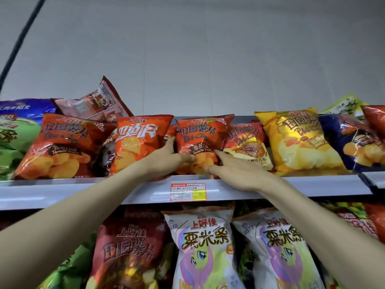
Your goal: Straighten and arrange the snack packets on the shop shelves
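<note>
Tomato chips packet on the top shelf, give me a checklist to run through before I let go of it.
1. Left-hand grip on tomato chips packet, left edge: ok.
2. Right-hand grip on its lower right edge: ok.
3. Label facing out: ok.
4. Bottom seated on top shelf: cannot tell, hands hide it.
5. Pink packet behind the row, tilted, back showing: not ok.
</note>
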Available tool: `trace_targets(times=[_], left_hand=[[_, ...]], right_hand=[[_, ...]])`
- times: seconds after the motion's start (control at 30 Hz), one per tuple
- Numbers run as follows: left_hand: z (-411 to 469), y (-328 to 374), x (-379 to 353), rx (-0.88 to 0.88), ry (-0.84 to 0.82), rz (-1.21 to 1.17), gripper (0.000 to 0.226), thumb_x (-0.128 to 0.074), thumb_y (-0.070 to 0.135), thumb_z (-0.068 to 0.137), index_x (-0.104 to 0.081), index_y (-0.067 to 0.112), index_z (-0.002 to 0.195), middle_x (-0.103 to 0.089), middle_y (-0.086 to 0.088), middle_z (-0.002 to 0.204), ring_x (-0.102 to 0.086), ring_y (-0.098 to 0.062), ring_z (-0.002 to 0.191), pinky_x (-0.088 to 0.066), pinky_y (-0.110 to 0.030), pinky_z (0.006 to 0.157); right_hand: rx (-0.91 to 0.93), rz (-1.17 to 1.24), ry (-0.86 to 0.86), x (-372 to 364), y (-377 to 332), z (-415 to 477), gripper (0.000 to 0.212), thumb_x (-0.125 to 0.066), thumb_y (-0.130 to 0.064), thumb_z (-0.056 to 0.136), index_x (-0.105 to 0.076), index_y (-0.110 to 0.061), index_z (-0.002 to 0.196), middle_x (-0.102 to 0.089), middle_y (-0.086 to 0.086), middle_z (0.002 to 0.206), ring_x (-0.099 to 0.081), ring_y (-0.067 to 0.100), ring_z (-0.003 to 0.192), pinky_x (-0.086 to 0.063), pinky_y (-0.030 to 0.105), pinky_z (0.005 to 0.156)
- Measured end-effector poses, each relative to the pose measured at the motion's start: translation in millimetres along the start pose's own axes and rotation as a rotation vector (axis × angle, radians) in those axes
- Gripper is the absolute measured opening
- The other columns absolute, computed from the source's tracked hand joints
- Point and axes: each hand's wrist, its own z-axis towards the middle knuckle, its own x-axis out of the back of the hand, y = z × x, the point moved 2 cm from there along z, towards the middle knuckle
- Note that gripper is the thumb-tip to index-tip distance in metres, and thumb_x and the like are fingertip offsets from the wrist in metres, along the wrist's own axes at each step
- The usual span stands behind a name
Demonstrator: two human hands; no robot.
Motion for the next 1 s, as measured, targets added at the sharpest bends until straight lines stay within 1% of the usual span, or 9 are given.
trace_targets(times=[0.07, 0.1, 0.23, 0.33, 0.4, 0.57, 0.7, 0.8, 1.0], left_hand=[[-4, -4, -3, 0.002, -0.035, 0.009, 0.097, -0.078, 0.066, 0.069, -0.044, 0.028, 0.151, -0.065, 0.01, 0.138, -0.063, -0.018, 0.126, -0.042, -0.042, 0.119], [-6, -2, -3, -0.001, -0.014, 0.022, 0.089, -0.076, 0.066, 0.075, -0.045, 0.028, 0.15, -0.065, 0.007, 0.138, -0.063, -0.021, 0.126, -0.043, -0.04, 0.117], [-13, 1, 0, -0.01, 0.114, 0.149, 0.079, -0.066, 0.054, 0.096, -0.031, 0.021, 0.159, -0.062, -0.012, 0.143, -0.061, -0.037, 0.126, -0.046, -0.041, 0.107], [-15, 1, -1, -0.02, 0.146, 0.203, 0.08, -0.063, 0.053, 0.098, -0.026, 0.018, 0.16, -0.061, -0.018, 0.144, -0.061, -0.042, 0.126, -0.047, -0.042, 0.105], [-13, -1, -1, -0.023, 0.16, 0.234, 0.084, -0.063, 0.055, 0.098, -0.021, 0.02, 0.162, -0.059, -0.02, 0.146, -0.058, -0.045, 0.129, -0.046, -0.045, 0.107], [-15, -2, -2, -0.035, 0.193, 0.211, 0.085, -0.066, 0.054, 0.096, -0.024, 0.019, 0.16, -0.06, -0.022, 0.144, -0.058, -0.048, 0.128, -0.046, -0.048, 0.107], [-17, -1, -3, -0.03, 0.228, 0.209, 0.086, -0.071, 0.053, 0.094, -0.028, 0.012, 0.156, -0.058, -0.027, 0.143, -0.058, -0.05, 0.128, -0.048, -0.048, 0.104], [-16, 0, -4, -0.015, 0.237, 0.249, 0.091, -0.07, 0.056, 0.094, -0.025, 0.011, 0.158, -0.055, -0.028, 0.145, -0.057, -0.051, 0.128, -0.049, -0.051, 0.104], [-14, 0, 1, 0.002, 0.225, 0.281, 0.077, -0.074, 0.063, 0.088, -0.051, 0.011, 0.141, -0.062, -0.021, 0.138, -0.062, -0.046, 0.12, -0.052, -0.048, 0.099]], right_hand=[[-0.008, -0.002, -0.034, -1, 0, 2, 0.088, -0.031, -0.083, 0.09, -0.009, -0.043, 0.165, -0.017, -0.009, 0.173, -0.024, 0.026, 0.158, -0.024, 0.05, 0.118], [-0.003, 0.026, -0.058, 0, 0, 5, 0.093, -0.03, -0.087, 0.086, -0.008, -0.043, 0.165, -0.016, -0.008, 0.174, -0.021, 0.025, 0.159, -0.022, 0.05, 0.121], [0.003, 0.095, -0.124, -2, -4, 22, 0.091, -0.036, -0.077, 0.094, -0.008, -0.031, 0.167, -0.011, 0.003, 0.175, -0.011, 0.026, 0.16, -0.013, 0.048, 0.129], [-0.095, 0.053, -0.142, -4, -8, 32, 0.086, -0.039, -0.075, 0.096, -0.008, -0.038, 0.167, -0.002, 0.009, 0.174, -0.007, 0.035, 0.16, -0.01, 0.054, 0.128], [-0.102, 0.05, -0.136, -2, -14, 30, 0.082, -0.042, -0.07, 0.099, -0.012, -0.035, 0.167, -0.007, 0.01, 0.172, -0.014, 0.036, 0.158, -0.014, 0.051, 0.127], [-0.028, 0.139, -0.02, -1, -27, 25, 0.07, -0.06, -0.051, 0.097, -0.038, -0.027, 0.159, -0.051, 0.009, 0.153, -0.048, 0.032, 0.137, -0.04, 0.04, 0.111], [-0.053, 0.24, -0.02, -1, -26, 23, 0.069, -0.065, -0.042, 0.096, -0.039, -0.024, 0.157, -0.049, 0.005, 0.157, -0.046, 0.028, 0.142, -0.038, 0.034, 0.109], [-0.066, 0.221, -0.062, 0, -27, 22, 0.076, -0.062, -0.049, 0.098, -0.032, -0.022, 0.162, -0.039, 0.004, 0.165, -0.038, 0.028, 0.149, -0.033, 0.036, 0.115], [-0.03, 0.027, 0.025, 8, -17, 12, 0.072, -0.046, -0.06, 0.101, -0.041, -0.015, 0.158, -0.042, 0.011, 0.163, -0.041, 0.034, 0.147, -0.037, 0.043, 0.117]])
